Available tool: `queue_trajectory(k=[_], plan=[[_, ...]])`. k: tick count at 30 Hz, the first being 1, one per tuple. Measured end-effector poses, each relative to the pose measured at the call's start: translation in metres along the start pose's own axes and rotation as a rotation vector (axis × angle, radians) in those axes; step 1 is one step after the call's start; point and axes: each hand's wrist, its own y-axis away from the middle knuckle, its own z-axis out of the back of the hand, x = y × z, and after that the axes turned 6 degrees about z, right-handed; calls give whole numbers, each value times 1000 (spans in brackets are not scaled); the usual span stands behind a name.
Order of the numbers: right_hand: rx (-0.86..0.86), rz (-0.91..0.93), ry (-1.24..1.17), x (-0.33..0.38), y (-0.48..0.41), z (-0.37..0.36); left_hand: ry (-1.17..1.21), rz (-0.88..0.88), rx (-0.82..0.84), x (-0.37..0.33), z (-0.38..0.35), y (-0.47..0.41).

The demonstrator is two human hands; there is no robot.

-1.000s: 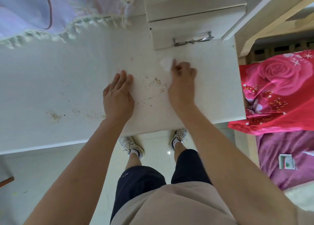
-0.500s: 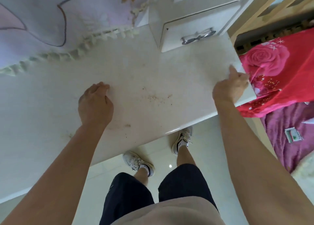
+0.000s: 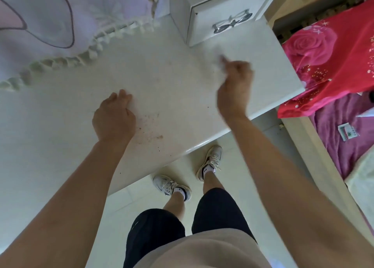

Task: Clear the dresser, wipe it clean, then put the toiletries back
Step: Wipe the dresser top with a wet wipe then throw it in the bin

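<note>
Right hand (image 3: 234, 81) sweeps back in front of the drawer box (image 3: 218, 18), clenched on a blurred wipe (image 3: 215, 65); left hand (image 3: 113, 118) braces, loosely curled, empty. Crumbs (image 3: 149, 130) remain on the dresser (image 3: 182, 81): wiping unfinished.

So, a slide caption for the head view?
Right hand wipes the stained dresser with a cloth; left hand rests on it.
</note>
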Motion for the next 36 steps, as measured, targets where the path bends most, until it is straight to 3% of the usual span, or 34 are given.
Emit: queue_trajectory(k=[2, 4, 6, 8, 14, 16, 21, 26, 30, 34, 36], plan=[[-69, -184, 177, -55, -22, 26, -7, -8, 2, -2, 1, 1], [16, -393, 346, -87, -23, 43, -10, 6, 13, -1, 1, 0], [66, -469, 463, -81, -5, 36, -4, 22, 18, 0, 0, -1], [144, -365, 454, -49, 20, 14, 5, 12, 4, 0, -2, -1], [595, 222, 209, 74, 79, -39, 32, 22, 6, 1, -1, -1], [682, 262, 50, 80, 60, -33, 25, 22, 24, 2, -1, -3], [284, -44, 76, 9, -16, 2, 7, 49, 38, -1, 1, 0], [201, -282, 249, -54, -53, 7, 23, 89, -3, -4, -3, 0], [276, -31, 323, -6, -24, -40, 63, 88, -21, -3, -9, 0], [512, 410, 197, 66, 8, -79, 98, 89, -65, -3, -5, 0], [640, 479, 124, 84, 4, -82, 147, 77, -60, -1, 3, -2]])
